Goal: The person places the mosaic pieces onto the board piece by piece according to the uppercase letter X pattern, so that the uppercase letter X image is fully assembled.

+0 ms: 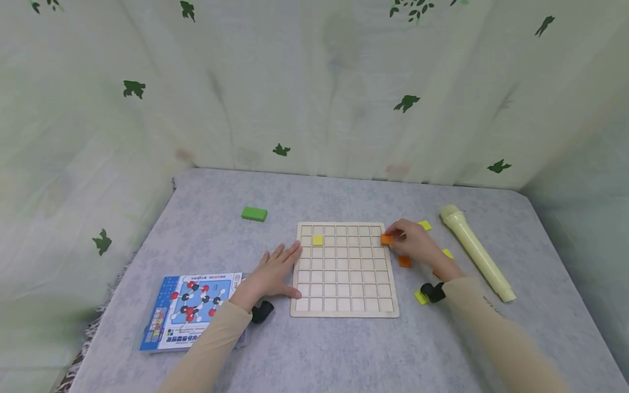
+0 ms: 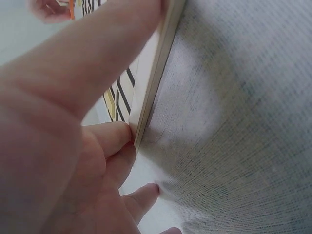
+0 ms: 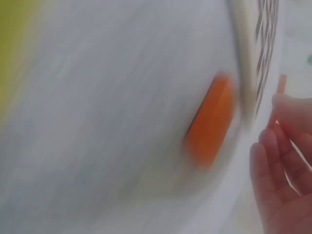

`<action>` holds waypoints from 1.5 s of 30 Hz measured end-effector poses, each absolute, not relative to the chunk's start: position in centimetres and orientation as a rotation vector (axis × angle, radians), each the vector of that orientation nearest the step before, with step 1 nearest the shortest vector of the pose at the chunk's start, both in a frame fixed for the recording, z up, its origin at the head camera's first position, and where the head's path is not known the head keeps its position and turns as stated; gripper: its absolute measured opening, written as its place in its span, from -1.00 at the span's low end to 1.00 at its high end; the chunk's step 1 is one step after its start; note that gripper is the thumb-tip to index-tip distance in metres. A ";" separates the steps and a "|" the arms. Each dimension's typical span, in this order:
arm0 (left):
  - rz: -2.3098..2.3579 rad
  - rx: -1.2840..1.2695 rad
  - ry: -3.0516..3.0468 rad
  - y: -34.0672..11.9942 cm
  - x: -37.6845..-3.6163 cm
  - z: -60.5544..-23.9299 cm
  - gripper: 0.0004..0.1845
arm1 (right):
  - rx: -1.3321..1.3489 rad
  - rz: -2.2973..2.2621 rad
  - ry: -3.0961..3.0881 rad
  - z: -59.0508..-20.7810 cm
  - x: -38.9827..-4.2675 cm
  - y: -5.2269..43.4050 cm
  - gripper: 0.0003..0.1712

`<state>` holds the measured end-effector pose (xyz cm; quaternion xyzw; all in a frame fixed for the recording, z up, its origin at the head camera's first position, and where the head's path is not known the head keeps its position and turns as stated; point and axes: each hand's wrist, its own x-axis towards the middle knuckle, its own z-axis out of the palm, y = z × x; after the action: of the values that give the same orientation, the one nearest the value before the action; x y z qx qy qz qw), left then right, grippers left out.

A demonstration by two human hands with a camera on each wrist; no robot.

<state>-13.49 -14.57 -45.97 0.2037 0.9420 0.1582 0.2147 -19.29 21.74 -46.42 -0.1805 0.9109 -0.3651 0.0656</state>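
A pale wooden grid board [image 1: 344, 311] lies flat on the grey cloth, with one yellow square tile [image 1: 318, 240] in a cell of its upper left. My left hand [image 1: 272, 275] rests with spread fingers along the board's left edge; the left wrist view shows the fingertips [image 2: 119, 134] touching that rim. At the board's upper right edge, my right hand [image 1: 415, 240] pinches an orange square tile [image 1: 386, 239] between thumb and fingers. Seen from the right wrist, the held tile [image 3: 281, 87] stands on edge. Another orange tile [image 1: 404, 261] lies on the cloth just below that hand.
Several yellow tiles, one near the right wrist [image 1: 420, 297], lie right of the board. A cream tube [image 1: 479, 254] lies farther right. Left of the board are a green block [image 1: 254, 214] and a boxed molecule model set [image 1: 196, 311], partly behind the left forearm.
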 end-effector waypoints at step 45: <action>0.468 0.556 2.611 -14.5 -13.4 -45.9 0.15 | -0.049 -1.013 2.854 -47.3 -14.6 30.9 -0.69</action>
<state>-13.36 -14.48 -45.91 0.2004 0.9410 0.1687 0.2141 -14.56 30.93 -47.28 -0.0162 0.9408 -0.3339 0.0561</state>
